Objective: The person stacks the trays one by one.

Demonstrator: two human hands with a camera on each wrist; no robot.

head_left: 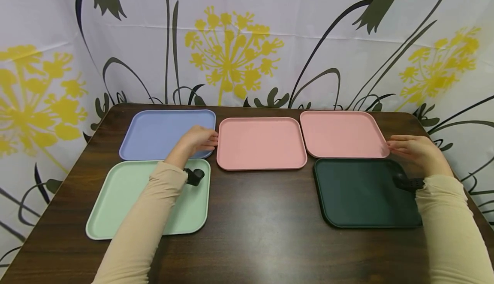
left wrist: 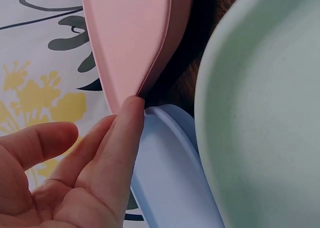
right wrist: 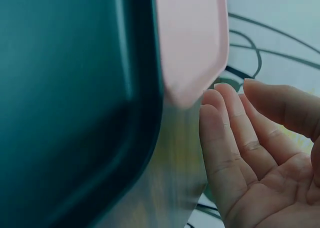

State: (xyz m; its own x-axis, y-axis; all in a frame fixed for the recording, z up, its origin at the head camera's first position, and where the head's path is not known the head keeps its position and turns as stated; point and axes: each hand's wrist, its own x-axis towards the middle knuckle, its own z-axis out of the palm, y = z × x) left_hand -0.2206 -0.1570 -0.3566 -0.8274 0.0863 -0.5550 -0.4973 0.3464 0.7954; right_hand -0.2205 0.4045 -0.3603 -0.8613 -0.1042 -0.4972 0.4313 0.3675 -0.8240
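Note:
Over the right part of the blue tray (head_left: 160,131), my left hand (head_left: 198,139) reaches with straight fingers to the left edge of the middle pink tray (head_left: 262,143). In the left wrist view, the fingertips meet that tray's corner, and the thumb stands apart from the other fingers. At the opposite end, my right hand (head_left: 420,151) has its extended fingertips at the right edge of the other pink tray (head_left: 341,134). The right wrist view shows the palm bare, with fingers side by side near the pink corner. Neither hand grips anything.
A light green tray (head_left: 127,198) lies under the left forearm, in front of the blue one. In front of the right pink tray is a dark green tray (head_left: 362,194), partly covered by the right wrist. Behind the brown table (head_left: 262,232) hangs a flowered curtain (head_left: 301,61).

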